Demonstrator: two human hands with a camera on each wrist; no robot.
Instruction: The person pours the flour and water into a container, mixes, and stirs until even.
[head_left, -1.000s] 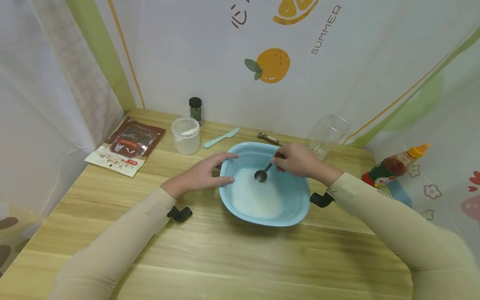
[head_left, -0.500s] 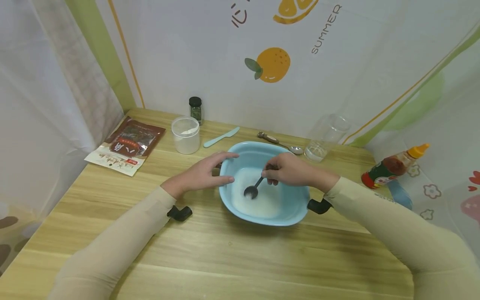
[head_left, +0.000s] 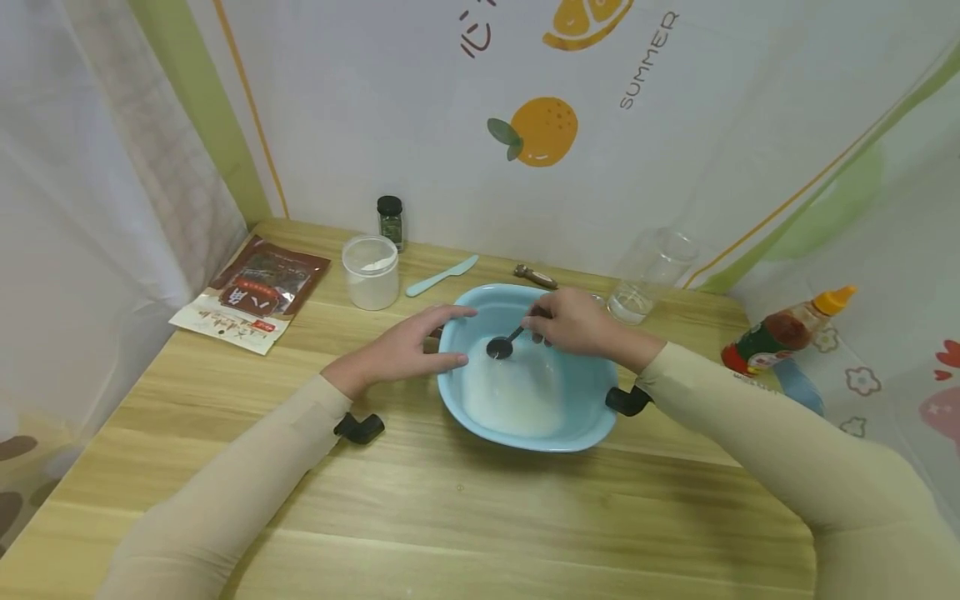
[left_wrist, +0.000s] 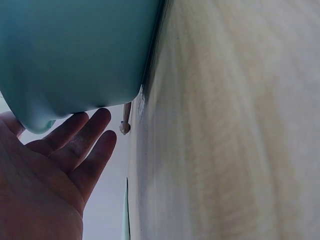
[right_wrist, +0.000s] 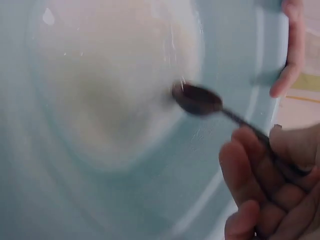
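A light-blue plastic basin [head_left: 532, 446] holds a whitish, cloudy liquid [head_left: 517, 400]. My left hand [head_left: 397, 348] holds its left rim: thumb and index finger lie over the edge, while the other fingers [left_wrist: 95, 125] touch the outer wall below. Over the basin, my right hand [head_left: 573, 321] pinches the handle of a small dark measuring spoon [head_left: 500, 348]. In the right wrist view the spoon's round bowl [right_wrist: 197, 100] is close over the far part of the liquid, tilted to one side.
Behind the basin lie a pale-blue knife [head_left: 442, 277] and a brown-handled spoon [head_left: 534, 275]. A plastic jar [head_left: 372, 283] of white powder, herb jar [head_left: 391, 223] and brown packet [head_left: 258, 287] are left; a clear glass [head_left: 652, 275] and red sauce bottle [head_left: 783, 333] right.
My right hand moved the spoon toward the near left in the liquid, then back toward the basin's far side. My left hand and the basin have stayed in place.
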